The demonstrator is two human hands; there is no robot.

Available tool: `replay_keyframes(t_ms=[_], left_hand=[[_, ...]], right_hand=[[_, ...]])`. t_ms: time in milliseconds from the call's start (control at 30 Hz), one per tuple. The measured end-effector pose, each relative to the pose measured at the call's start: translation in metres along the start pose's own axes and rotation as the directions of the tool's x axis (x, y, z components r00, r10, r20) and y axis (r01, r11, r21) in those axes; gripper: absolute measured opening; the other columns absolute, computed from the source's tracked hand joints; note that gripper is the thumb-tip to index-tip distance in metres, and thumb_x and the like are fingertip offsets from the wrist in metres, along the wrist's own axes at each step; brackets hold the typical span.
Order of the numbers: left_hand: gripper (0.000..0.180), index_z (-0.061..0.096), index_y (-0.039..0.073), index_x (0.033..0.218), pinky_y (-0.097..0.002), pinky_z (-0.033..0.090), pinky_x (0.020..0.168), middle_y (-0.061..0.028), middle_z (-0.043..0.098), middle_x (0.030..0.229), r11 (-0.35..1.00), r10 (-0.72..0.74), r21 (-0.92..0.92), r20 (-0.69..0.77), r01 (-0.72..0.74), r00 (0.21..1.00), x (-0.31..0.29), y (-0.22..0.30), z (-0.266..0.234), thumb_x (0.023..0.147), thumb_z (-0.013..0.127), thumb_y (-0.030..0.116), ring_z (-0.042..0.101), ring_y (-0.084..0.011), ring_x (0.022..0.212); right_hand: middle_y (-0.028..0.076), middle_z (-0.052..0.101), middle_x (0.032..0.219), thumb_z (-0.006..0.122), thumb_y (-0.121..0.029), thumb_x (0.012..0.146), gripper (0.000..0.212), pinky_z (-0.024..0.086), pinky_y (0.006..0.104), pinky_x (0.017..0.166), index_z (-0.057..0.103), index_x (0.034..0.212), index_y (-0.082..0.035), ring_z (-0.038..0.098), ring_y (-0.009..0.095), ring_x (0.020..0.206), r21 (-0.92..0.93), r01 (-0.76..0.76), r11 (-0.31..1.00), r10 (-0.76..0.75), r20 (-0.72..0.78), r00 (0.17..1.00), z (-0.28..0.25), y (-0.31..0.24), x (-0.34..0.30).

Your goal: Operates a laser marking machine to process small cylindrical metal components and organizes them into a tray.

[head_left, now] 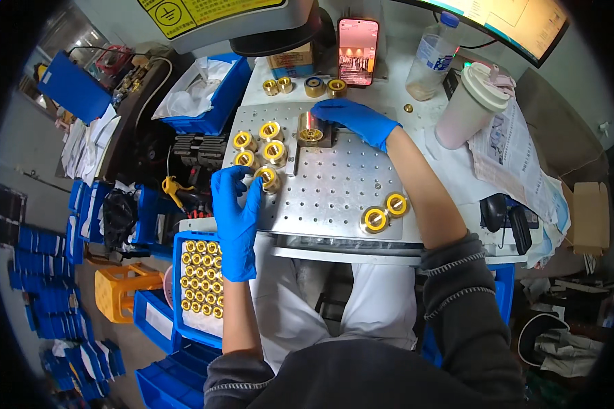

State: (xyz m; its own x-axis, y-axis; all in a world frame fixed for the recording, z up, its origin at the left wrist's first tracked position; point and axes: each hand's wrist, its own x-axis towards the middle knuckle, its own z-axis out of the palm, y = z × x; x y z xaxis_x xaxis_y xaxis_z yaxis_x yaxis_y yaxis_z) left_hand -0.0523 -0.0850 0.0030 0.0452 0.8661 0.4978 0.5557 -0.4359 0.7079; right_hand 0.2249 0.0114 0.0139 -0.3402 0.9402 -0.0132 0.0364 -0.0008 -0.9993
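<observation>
Where they cluster, fittings (274, 161) gleam — golden; hollow.

I see a shiny brass-coloured piece (312, 135) showing its round, ringed face; between seven and eight o'clock from it, a squat brass-coloured fitting (269, 178) sits upright, central hole facing up.

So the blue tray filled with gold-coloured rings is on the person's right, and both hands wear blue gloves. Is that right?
Not quite: the head view shows the blue tray filled with gold-coloured rings on the person's left. Both hands do wear blue gloves.
</observation>
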Motion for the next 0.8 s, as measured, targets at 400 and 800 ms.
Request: replay_keyframes(t_ms=[400,800], left_hand=[[0.029,0.057,0.003,0.103,-0.0303,0.043,0.072,-0.0075,0.05,0.094,0.998,0.066,0.027,-0.121,-0.063,0.99,0.001,-0.026,0.011,0.079,0.073,0.009,0.049,-0.0187,0.081],[0.05,0.058,0.006,0.109,-0.0417,0.043,0.09,-0.0161,0.05,0.113,0.949,0.181,0.245,0.098,-0.2,0.979,0.014,0.002,0.0,0.068,0.083,0.023,0.05,-0.0341,0.105]], right_hand=[[0.004,0.065,0.105,0.054,-0.034,0.096,0.036,0.043,0.0249,0.094,0.064,0.114,-0.004,0.057,0.011,0.1,-0.114,0.033,0.993,-0.03,0.031,0.999,0.0,0.004,0.001],[0.0,0.066,0.094,0.049,-0.035,0.099,0.035,0.043,0.0167,0.066,0.065,0.106,-0.004,0.05,0.004,0.073,0.26,-0.1,0.96,0.165,-0.245,0.955,-0.017,0.015,0.012]])
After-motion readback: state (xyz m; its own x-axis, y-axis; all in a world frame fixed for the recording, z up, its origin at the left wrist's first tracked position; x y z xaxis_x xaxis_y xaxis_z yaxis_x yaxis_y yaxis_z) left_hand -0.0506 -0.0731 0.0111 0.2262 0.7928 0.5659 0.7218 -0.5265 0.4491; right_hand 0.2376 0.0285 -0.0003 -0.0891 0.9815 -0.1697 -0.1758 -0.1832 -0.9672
